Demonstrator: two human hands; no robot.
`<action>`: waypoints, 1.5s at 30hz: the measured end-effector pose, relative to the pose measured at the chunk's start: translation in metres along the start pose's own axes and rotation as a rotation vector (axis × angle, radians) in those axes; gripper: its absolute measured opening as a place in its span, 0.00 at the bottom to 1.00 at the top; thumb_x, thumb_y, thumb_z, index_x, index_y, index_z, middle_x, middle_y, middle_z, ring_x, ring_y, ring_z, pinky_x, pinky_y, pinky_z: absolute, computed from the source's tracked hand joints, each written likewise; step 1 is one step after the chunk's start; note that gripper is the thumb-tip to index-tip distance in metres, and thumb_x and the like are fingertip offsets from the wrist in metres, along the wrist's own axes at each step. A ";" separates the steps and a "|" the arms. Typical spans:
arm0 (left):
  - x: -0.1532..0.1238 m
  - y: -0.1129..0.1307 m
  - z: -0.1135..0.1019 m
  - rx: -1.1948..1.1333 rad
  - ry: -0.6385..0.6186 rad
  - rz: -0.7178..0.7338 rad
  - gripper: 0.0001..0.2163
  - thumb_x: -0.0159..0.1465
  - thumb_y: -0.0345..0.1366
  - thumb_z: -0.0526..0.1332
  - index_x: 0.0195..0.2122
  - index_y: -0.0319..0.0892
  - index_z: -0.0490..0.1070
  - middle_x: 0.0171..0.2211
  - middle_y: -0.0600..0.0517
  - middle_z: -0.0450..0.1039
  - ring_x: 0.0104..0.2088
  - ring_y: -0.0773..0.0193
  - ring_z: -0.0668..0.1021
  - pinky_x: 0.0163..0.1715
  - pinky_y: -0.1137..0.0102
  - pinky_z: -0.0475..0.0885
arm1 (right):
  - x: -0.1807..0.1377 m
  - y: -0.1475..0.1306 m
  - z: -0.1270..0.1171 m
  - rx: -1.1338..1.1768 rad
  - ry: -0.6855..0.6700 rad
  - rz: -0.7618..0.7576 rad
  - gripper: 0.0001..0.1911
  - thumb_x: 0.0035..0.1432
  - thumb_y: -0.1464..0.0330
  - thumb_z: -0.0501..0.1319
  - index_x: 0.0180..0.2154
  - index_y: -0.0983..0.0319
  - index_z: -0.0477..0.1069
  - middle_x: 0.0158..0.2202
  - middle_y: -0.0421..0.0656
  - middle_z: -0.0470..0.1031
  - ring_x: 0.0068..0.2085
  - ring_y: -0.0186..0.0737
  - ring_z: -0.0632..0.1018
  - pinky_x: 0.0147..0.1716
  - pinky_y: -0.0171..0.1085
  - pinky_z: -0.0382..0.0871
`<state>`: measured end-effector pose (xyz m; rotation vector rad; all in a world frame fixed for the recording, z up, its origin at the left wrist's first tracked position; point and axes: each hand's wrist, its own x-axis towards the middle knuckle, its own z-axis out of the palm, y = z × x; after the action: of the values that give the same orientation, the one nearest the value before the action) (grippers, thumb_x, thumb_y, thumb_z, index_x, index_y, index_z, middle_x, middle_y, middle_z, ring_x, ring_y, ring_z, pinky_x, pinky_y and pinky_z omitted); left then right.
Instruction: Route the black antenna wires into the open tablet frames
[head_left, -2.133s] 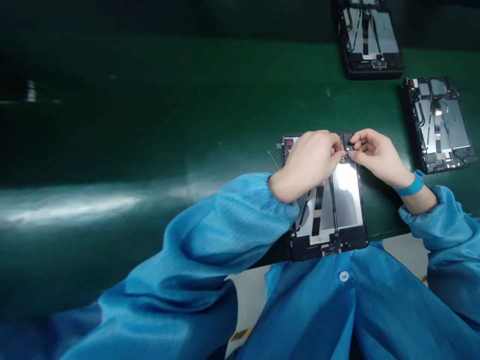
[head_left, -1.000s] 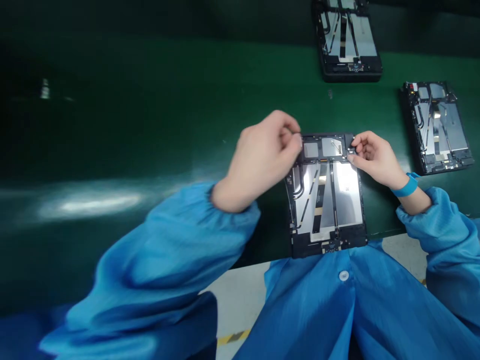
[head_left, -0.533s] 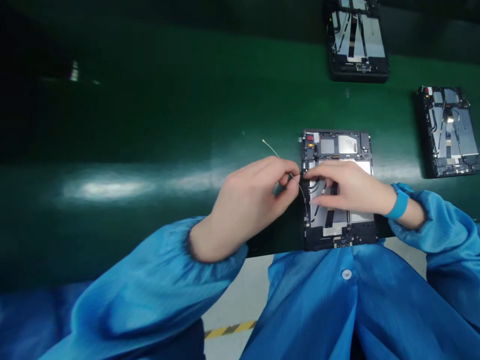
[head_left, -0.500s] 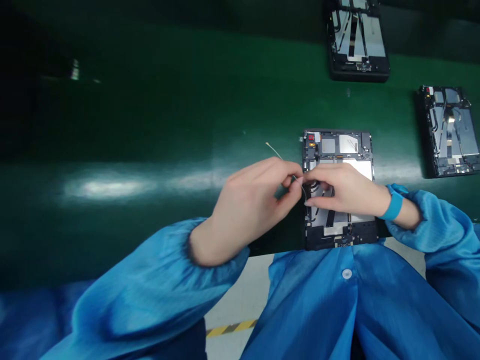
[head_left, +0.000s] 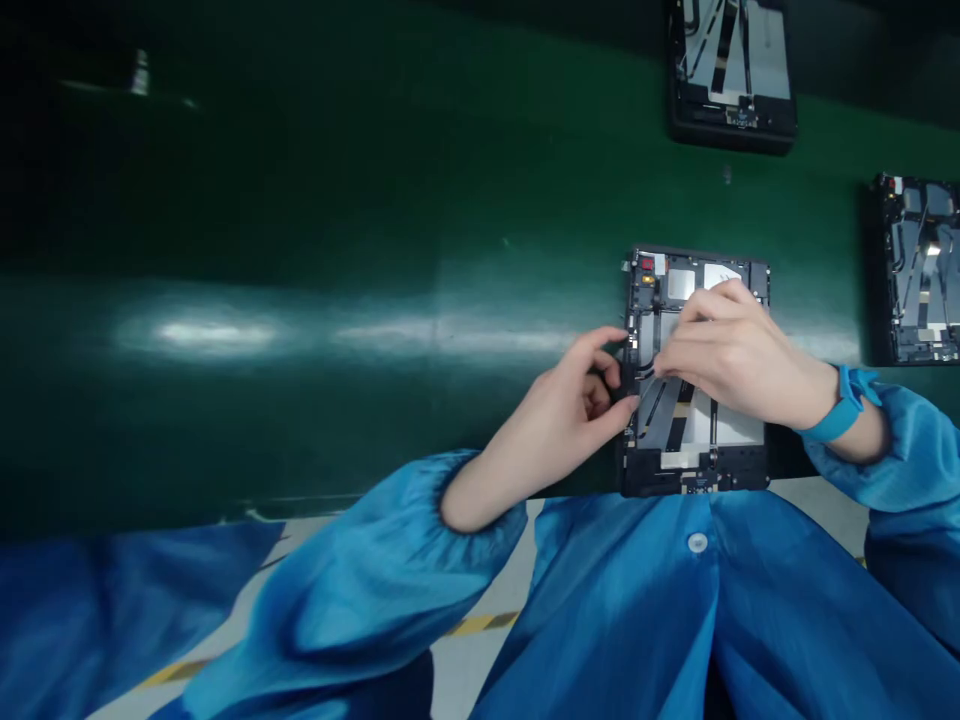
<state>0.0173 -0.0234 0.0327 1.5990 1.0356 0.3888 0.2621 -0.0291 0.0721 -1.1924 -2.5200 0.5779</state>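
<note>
**Opened tablet on a green work surface**

The opened tablet [head_left: 705, 455] lies at the near edge of the dark green mat [head_left: 337, 250]. The left hand [head_left: 577, 410] curls against its left rim, and whether it grips anything cannot be told. The right hand [head_left: 731, 355] rests with loose fingers on the tablet's interior, holding nothing. A second tablet [head_left: 731, 70] and a third tablet [head_left: 919, 270] lie farther back. The grey floor [head_left: 491, 585] shows below.

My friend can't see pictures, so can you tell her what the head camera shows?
A person in blue sleeves works on an opened tablet on a green table: the left hand touches its left edge, the right hand rests on its insides. Two more opened tablets lie farther back.
</note>
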 end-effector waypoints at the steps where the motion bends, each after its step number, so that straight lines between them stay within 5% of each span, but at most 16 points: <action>1: 0.000 -0.002 0.002 -0.044 -0.009 -0.011 0.26 0.64 0.37 0.65 0.63 0.46 0.62 0.40 0.54 0.71 0.30 0.68 0.76 0.31 0.70 0.75 | 0.004 0.001 0.003 -0.014 0.004 -0.024 0.15 0.75 0.72 0.57 0.39 0.58 0.80 0.35 0.44 0.82 0.44 0.47 0.72 0.48 0.46 0.59; 11: 0.000 -0.005 0.000 -0.348 -0.094 -0.141 0.28 0.63 0.35 0.68 0.62 0.48 0.58 0.39 0.58 0.65 0.26 0.72 0.74 0.26 0.71 0.74 | 0.026 0.023 0.035 0.073 0.022 -0.094 0.12 0.76 0.71 0.55 0.46 0.62 0.78 0.42 0.48 0.81 0.44 0.45 0.72 0.46 0.43 0.64; 24: -0.001 -0.001 0.008 -0.404 -0.005 -0.205 0.29 0.58 0.33 0.68 0.59 0.49 0.58 0.34 0.60 0.64 0.26 0.72 0.70 0.28 0.73 0.68 | 0.024 0.028 0.039 0.157 0.065 -0.093 0.13 0.77 0.70 0.53 0.46 0.61 0.76 0.41 0.47 0.80 0.43 0.45 0.72 0.46 0.44 0.67; 38: -0.001 -0.006 0.003 -0.405 -0.067 -0.177 0.30 0.62 0.35 0.68 0.62 0.48 0.57 0.36 0.58 0.64 0.32 0.69 0.72 0.31 0.73 0.70 | 0.024 0.015 0.036 0.377 0.113 -0.074 0.08 0.73 0.69 0.58 0.40 0.62 0.74 0.36 0.42 0.78 0.36 0.37 0.75 0.39 0.37 0.69; 45: -0.001 -0.010 0.004 -0.412 -0.052 -0.146 0.29 0.63 0.35 0.69 0.62 0.48 0.59 0.36 0.57 0.65 0.32 0.69 0.72 0.30 0.73 0.69 | 0.024 0.018 0.034 0.341 -0.010 -0.119 0.07 0.71 0.73 0.59 0.40 0.62 0.75 0.37 0.42 0.77 0.38 0.37 0.74 0.41 0.37 0.67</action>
<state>0.0155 -0.0270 0.0230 1.1536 0.9542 0.4272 0.2454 -0.0076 0.0359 -0.9105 -2.3553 0.9381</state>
